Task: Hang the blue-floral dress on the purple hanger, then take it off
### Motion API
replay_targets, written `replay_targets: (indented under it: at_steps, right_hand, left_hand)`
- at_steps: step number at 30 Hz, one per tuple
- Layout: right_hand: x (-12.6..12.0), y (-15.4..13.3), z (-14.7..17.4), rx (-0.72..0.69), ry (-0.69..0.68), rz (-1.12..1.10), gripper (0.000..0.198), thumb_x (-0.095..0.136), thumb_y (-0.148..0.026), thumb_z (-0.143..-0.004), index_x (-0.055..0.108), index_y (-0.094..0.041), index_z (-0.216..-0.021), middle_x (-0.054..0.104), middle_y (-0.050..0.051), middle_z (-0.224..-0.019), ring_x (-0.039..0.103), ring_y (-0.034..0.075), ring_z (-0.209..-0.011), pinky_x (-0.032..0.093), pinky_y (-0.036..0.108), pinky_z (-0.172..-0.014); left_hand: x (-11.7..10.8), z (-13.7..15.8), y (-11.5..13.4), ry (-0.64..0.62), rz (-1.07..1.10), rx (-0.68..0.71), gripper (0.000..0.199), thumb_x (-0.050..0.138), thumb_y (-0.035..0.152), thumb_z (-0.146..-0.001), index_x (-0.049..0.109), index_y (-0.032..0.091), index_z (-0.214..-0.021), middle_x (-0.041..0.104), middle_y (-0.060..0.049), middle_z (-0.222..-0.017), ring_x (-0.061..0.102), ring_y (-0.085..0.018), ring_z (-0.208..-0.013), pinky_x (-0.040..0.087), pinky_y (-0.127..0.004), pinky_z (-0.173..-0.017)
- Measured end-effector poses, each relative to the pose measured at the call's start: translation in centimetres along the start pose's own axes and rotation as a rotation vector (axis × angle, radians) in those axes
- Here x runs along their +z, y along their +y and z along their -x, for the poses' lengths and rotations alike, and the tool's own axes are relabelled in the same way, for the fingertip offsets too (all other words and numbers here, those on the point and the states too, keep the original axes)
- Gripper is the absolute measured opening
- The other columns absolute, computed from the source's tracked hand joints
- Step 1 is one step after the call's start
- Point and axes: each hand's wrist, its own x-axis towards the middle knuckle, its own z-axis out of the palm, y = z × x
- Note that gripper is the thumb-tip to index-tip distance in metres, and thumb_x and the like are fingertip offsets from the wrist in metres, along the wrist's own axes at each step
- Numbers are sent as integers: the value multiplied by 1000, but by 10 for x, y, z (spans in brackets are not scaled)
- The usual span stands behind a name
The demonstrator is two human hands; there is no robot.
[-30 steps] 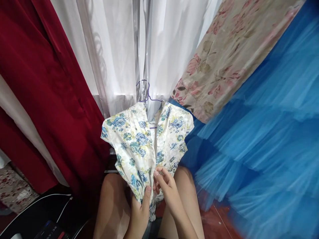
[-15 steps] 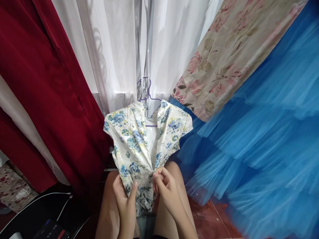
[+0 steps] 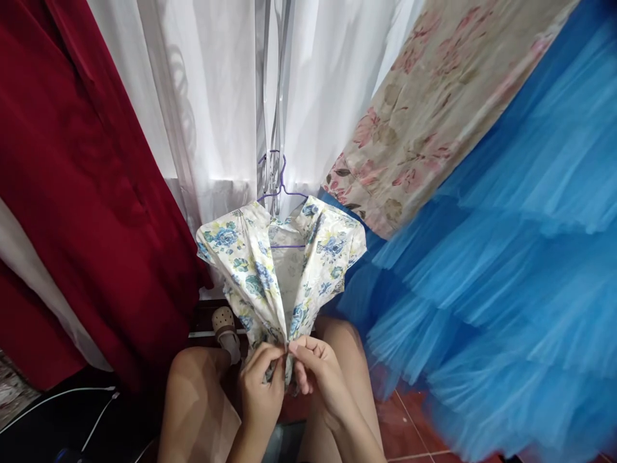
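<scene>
A white floral dress [image 3: 258, 276] with blue roses hangs on a purple wire hanger [image 3: 282, 186] in front of me. Its front gapes in a deep V down to my fingers. My left hand [image 3: 264, 379] pinches the left front edge of the dress near the bottom of the V. Right beside it, my right hand [image 3: 315, 366] grips the opposite edge between thumb and forefinger. The fingertips of both hands almost meet there. Whatever small fastening may lie between them is hidden. The dress's lower part drops between my knees, mostly covered by my hands.
Red cloth [image 3: 110, 193] hangs at the left, white curtains [image 3: 222, 116] behind the hanger. On the right are a pink-flowered beige cloth [image 3: 409, 128] and a tiered blue tulle skirt [image 3: 506, 270]. A clog [image 3: 224, 321] shows beside my left knee; white cables [image 3: 99, 418] lie at lower left.
My left hand has moved right and inward from the side of the dress to its front edge, beside my right hand. The V opening looks wider, and the clog has come into sight.
</scene>
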Motion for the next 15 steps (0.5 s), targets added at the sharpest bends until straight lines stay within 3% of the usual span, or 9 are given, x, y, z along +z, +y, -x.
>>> replay_targets:
  at_steps: [4,7,11,15]
  right_hand:
    - [3,-36,-25,51,-25,-155,34,78,-36,-75,55,-15,-61,40,-10,-37,18,1,-32,11,18,-34]
    - [18,-93,-62,114,-119,-292,20,77,-23,-75,58,-16,-72,38,-12,-44,18,1,-33,13,14,-31]
    - [54,-168,-116,-7,-46,-400,17,59,-9,-85,53,-17,-72,37,-13,-42,21,1,-31,16,10,-29]
    - [76,-192,-141,-37,-32,-398,21,52,-7,-89,49,-16,-70,36,-13,-40,21,0,-29,14,9,-29]
  left_hand:
    - [-10,2,8,-50,-69,-27,16,56,15,-89,69,21,-82,67,-4,-78,64,-18,-76,48,-23,-73]
    - [-12,1,12,-119,-93,-71,18,54,16,-89,69,21,-82,67,-4,-79,64,-19,-77,47,-23,-72]
    - [-3,0,7,-179,-160,-91,20,49,13,-89,66,21,-82,66,-5,-80,63,-19,-78,45,-24,-71]
    - [2,0,-5,-206,-224,-95,21,48,8,-87,65,20,-83,66,-5,-84,63,-19,-79,45,-26,-71]
